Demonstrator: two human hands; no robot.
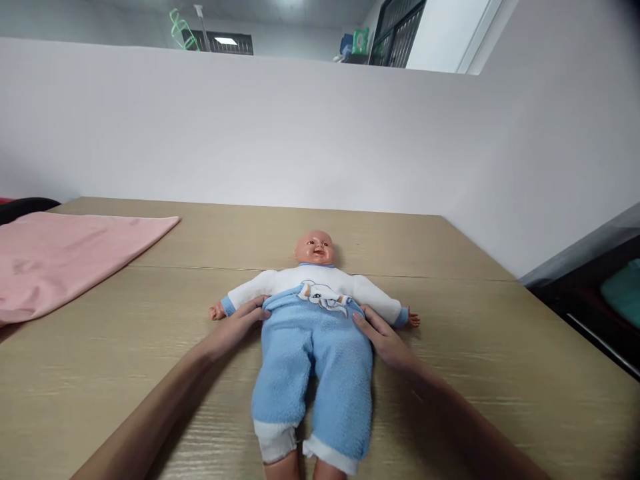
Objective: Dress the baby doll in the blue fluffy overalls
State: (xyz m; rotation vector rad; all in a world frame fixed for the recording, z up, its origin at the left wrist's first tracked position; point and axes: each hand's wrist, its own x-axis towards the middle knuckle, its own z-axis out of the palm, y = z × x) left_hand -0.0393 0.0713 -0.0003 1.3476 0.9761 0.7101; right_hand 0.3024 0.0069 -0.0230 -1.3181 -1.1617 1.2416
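A baby doll [317,248] lies on its back on the wooden table, head away from me and arms spread. It wears a white top [280,280] with blue cuffs and fluffy blue trousers [311,333] with white hems. A white animal picture shows on the doll's chest, just above the waistband. My left hand [246,319] is closed at the left side of the waistband, thumb on the cloth and fingers behind it. On the opposite side, my right hand [383,333] pinches the waistband in the same way.
A pink cloth [75,250] is spread over the table's left side. The wooden table [165,373] ends at a white partition [260,127] behind the doll. A dark frame [585,320] with a green item inside stands past the right edge.
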